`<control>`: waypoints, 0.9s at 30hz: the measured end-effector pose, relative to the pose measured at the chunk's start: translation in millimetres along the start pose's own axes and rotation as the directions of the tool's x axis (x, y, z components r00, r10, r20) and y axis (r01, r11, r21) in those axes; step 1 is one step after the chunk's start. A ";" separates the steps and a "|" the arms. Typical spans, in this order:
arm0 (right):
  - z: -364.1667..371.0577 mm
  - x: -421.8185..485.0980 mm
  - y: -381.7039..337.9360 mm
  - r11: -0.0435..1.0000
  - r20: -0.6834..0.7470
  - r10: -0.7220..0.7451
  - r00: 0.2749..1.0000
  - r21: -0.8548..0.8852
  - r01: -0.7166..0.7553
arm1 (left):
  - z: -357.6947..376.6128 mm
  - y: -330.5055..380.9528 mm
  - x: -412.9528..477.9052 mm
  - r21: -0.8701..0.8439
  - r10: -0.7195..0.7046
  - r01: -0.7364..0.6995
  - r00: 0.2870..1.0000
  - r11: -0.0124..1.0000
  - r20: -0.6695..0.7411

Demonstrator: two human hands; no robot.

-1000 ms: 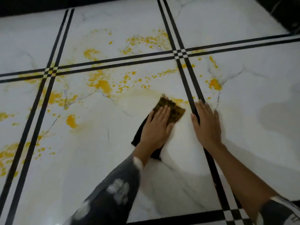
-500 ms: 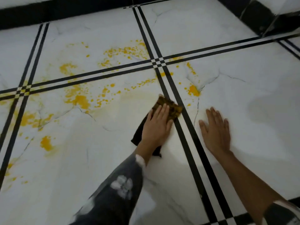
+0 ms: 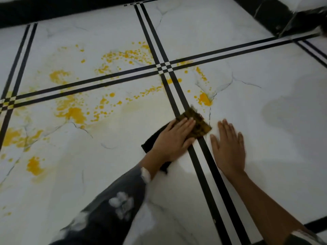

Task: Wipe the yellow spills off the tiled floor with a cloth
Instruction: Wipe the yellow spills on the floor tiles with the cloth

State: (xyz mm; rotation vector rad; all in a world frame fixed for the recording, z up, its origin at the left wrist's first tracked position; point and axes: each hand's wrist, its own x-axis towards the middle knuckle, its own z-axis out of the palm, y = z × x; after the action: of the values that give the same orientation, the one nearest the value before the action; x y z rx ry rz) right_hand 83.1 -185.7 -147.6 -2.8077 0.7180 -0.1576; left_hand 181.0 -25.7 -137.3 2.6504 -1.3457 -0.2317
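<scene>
My left hand (image 3: 174, 138) lies flat on a dark cloth (image 3: 198, 122), pressing it onto the white tiled floor (image 3: 88, 174) across the black double stripe. The cloth's far end is stained yellow-brown. My right hand (image 3: 229, 147) rests palm down on the tile just right of the stripe, fingers apart, holding nothing. Yellow spills (image 3: 74, 112) spread over the tiles to the left and ahead. One yellow blob (image 3: 204, 99) sits just beyond the cloth, to its right. A faint yellow smear trails left of the cloth.
Black double stripes (image 3: 164, 68) cross the floor in a grid. A black skirting band (image 3: 53, 13) runs along the far edge, and a dark corner (image 3: 276, 16) stands at the top right. A grey shadow lies on the right tile.
My left hand has slid the cloth to the right, from the left tile onto the black stripe, nearer the yellow blob. My right hand has shifted right off the stripe onto the right tile.
</scene>
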 end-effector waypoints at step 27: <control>-12.2 85.9 50.4 0.996 -0.021 0.088 0.996 0.023 -0.087 | 1.3 22.1 109.3 -0.088 -0.315 0.307 0.943 0.948 -0.105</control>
State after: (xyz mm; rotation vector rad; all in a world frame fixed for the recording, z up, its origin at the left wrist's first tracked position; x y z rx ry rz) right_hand 133.0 -272.7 -144.8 -2.7514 0.8375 -0.1794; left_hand 227.1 -127.2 -141.0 2.7564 -0.8626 -0.1537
